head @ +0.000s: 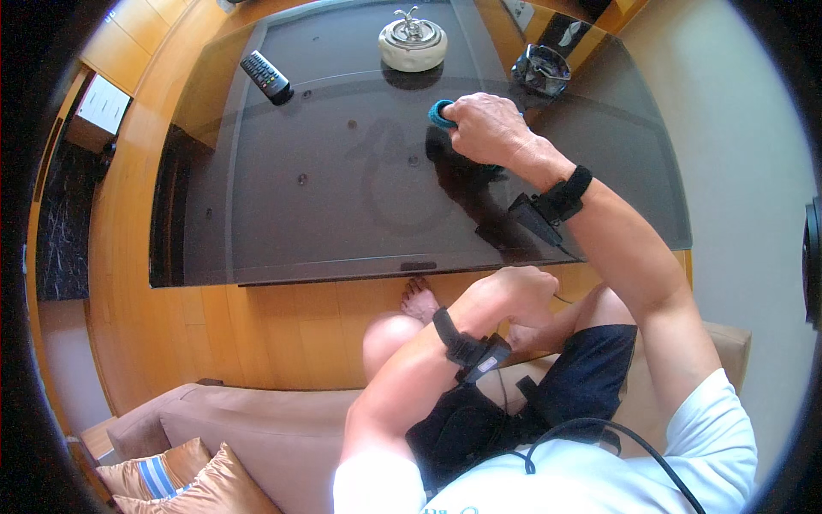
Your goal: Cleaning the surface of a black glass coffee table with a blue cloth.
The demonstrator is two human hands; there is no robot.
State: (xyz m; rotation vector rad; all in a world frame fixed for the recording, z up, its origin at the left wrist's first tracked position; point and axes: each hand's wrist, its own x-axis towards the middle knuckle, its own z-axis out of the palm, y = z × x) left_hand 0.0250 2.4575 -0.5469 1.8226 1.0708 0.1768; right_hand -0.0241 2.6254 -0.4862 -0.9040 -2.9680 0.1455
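My right hand (491, 128) is closed on a teal cloth (442, 114) above the right part of the dark glass tabletop (321, 218). Part of the cloth is hidden under the fingers. A faint curved smear shows on the glass left of that hand. My left hand (523, 295) is held over my lap, just in front of the table's near edge, with fingers curled; its palm side is hidden. Beyond my right hand stand a white lidded pot (413, 54) with a silver-coloured top and a dark faceted glass ashtray (541, 70).
A black remote control (266, 77) lies at the table's far left. Behind me is a brown sofa (270, 417) with shiny gold cushions (225, 482). A pale wall (738, 160) runs along the right. Black cables hang from the wrist devices and across my shirt.
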